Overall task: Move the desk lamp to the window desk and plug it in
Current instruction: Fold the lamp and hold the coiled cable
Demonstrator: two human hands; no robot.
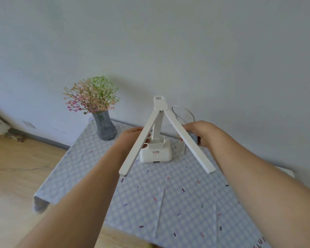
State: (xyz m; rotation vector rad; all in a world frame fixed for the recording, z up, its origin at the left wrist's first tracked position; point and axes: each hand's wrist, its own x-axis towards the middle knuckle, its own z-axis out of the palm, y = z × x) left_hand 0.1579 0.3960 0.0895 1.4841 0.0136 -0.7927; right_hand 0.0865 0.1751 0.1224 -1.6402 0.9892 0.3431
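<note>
A white desk lamp [156, 153] with two long light bars spread downward stands on a table covered with a blue checked cloth [168, 203]. My left hand [132, 138] reaches behind the left bar, fingers curled at the lamp's upright post near the base tray. My right hand [200, 133] is behind the right bar and grips a small grey plug and the coiled white cable [183, 113] that loops up toward the wall. The bars hide parts of both hands.
A grey glass vase [105, 127] with pink and green flowers stands at the table's back left corner, near my left hand. A plain wall runs right behind the table. Wooden floor [16, 167] lies to the left.
</note>
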